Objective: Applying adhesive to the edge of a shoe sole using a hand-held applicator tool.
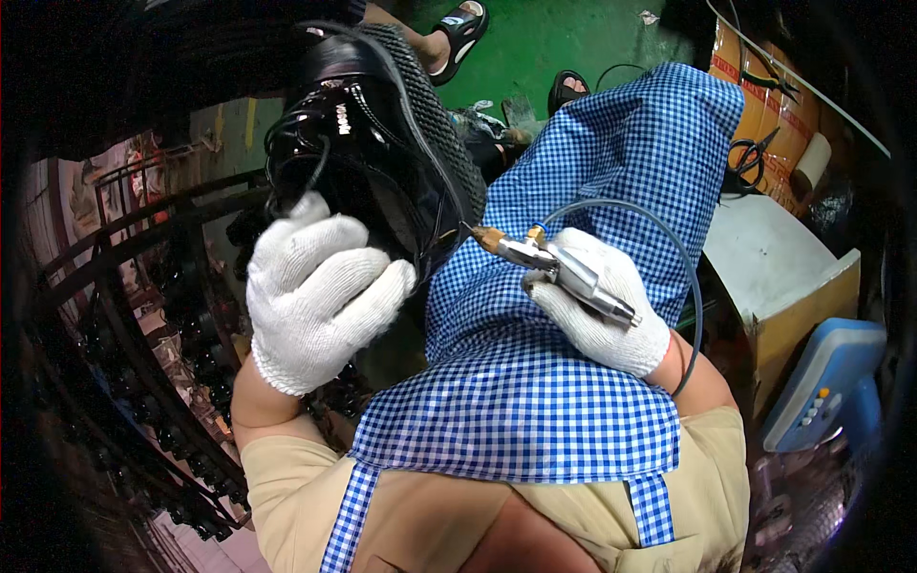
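A glossy black shoe [358, 124] with a ridged black sole [435, 124] is tilted up at the upper left of my lap. In a white knitted glove, my left hand [320, 291] has its fingers curled round the shoe's near end, by the opening. My right hand [616, 301], also gloved, grips a silver metal dispensing pen [573, 277] with a brass-coloured nozzle and a thin needle tip. That tip points left, close to the shoe's edge beside the sole; whether it touches, I cannot tell. A thin grey hose [693, 258] loops from the pen over my right wrist.
A blue checked apron [611, 143] covers my lap. On the left stands a dark metal rack [153, 334] of black shoes. Cardboard boxes [802, 306], black-handled scissors [755, 160], pliers [772, 84] and a blue-and-white device [826, 382] are on the right. Sandalled feet [463, 38] rest on green floor.
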Motion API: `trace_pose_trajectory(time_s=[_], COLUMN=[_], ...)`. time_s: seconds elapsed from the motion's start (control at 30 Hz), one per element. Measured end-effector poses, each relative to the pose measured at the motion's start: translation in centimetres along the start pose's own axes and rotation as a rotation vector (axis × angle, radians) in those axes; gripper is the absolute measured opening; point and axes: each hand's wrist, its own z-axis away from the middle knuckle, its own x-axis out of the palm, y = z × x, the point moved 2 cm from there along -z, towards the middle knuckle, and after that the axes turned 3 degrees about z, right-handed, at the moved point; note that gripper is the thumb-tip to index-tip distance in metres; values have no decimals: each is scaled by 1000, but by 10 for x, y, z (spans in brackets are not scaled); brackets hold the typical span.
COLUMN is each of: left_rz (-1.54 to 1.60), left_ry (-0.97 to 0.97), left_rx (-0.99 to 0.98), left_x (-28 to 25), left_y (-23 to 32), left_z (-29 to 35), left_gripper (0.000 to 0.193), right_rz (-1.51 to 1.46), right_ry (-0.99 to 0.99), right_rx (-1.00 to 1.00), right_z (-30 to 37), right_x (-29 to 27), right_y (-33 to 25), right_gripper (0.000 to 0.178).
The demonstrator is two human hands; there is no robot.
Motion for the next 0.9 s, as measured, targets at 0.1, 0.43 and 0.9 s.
trace_pose_trajectory(time_s=[0.1,0.43,0.9], left_rz=[-23,31,-328], left_ry=[-60,29,30], left_rx=[31,-122,-415], left_x=[0,13,10], left_y=[2,-9,-88], left_z=[-25,-100,-139], left_gripper=[21,28,39], right_rz=[29,147,33], right_ry=[66,319,578], right_rx=[-30,-50,-203], right_z=[6,-7,-107], right_x=[-5,-21,-9], right_y=[1,0,25], right_gripper=[19,13,17])
